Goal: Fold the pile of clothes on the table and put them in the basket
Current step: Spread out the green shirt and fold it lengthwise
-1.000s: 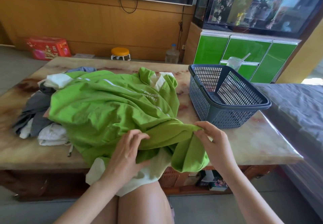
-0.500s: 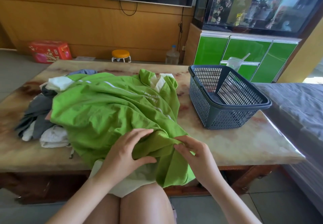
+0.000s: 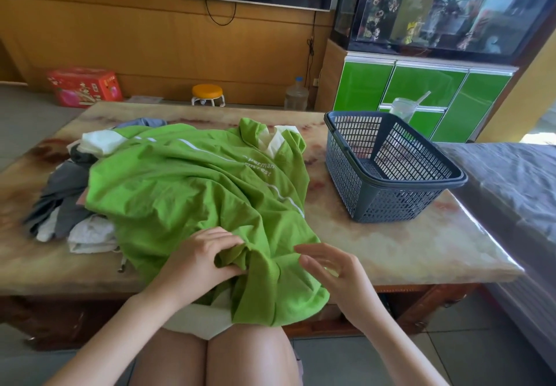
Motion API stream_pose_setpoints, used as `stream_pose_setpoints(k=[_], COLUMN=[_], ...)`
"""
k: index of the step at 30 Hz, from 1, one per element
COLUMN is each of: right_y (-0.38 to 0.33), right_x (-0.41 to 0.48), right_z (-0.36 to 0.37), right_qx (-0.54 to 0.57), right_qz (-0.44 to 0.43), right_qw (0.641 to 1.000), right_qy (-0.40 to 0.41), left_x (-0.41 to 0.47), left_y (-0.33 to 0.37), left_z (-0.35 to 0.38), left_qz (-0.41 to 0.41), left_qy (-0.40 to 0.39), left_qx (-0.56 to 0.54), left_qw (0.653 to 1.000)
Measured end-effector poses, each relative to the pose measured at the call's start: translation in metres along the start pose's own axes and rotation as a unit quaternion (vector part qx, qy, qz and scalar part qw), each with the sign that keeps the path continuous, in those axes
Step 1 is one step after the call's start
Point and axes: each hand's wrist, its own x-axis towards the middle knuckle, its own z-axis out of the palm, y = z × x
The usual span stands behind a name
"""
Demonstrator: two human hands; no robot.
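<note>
green collared shirt [image 3: 186,187] spread over clothes pile [image 3: 66,196], table [image 3: 406,247] centre-left, draped off near edge | left hand [image 3: 204,259] pinching a fold near the hem | right hand [image 3: 331,268] wide, fingers spread just over the hem, holding nothing | mesh basket [image 3: 391,202] at right edge

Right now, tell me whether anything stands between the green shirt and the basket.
Nothing visible does. Only tabletop lies between the green shirt and the basket, whose top is uncovered. The left hand grips a fold of the shirt; the right hand hovers open.
</note>
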Motion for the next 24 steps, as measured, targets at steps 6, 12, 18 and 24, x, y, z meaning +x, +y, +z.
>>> stream_pose_setpoints(k=[6, 12, 18, 24], right_y=[0.031, 0.035, 0.039, 0.062], right_x=[0.001, 0.0, -0.001, 0.012], right_z=[0.009, 0.019, 0.023, 0.013], right_qx=[-0.022, -0.025, -0.027, -0.049], right_qz=[0.048, 0.055, 0.057, 0.088], right_qw=[0.998, 0.997, 0.997, 0.988], right_qy=[-0.038, -0.045, -0.046, 0.113], left_x=[0.001, 0.004, 0.001, -0.001], left_y=[-0.004, -0.002, 0.008, 0.002], left_z=[-0.008, -0.009, -0.014, 0.004], left_qz=[-0.008, -0.049, -0.093, -0.196], left_qy=[-0.133, -0.235, -0.327, -0.324], left_qx=[0.009, -0.049, -0.144, 0.037], left_qw=[0.991, 0.969, 0.929, 0.925])
